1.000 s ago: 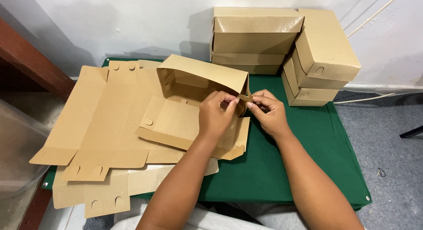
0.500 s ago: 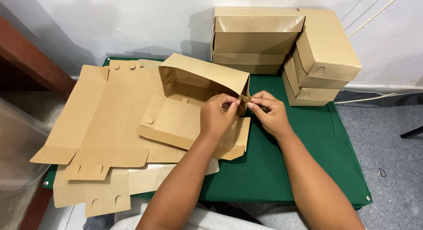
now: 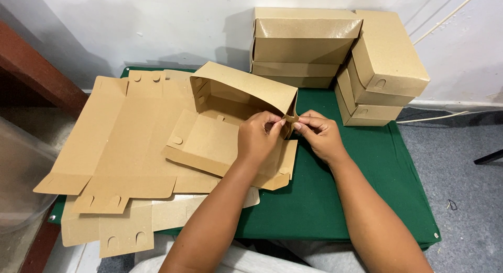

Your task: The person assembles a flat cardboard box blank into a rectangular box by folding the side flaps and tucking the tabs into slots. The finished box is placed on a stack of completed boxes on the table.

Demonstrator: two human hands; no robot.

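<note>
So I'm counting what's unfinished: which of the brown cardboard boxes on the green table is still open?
The half-folded brown cardboard box pinched by both hands, left hand and right hand; the closed brown boxes are stacked behind.

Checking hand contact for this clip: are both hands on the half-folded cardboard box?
Yes, the left hand and right hand both pinch a corner tab of the half-folded cardboard box on the green table.

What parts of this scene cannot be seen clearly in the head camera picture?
- Corner tab of the half-folded box: mostly covered by the fingers of the left hand and right hand.
- Lower flat sheets: hidden under the top flat sheet.
- Rear of the finished boxes: faces the wall, out of sight.
- Green table near edge: blocked by both forearms.
</note>
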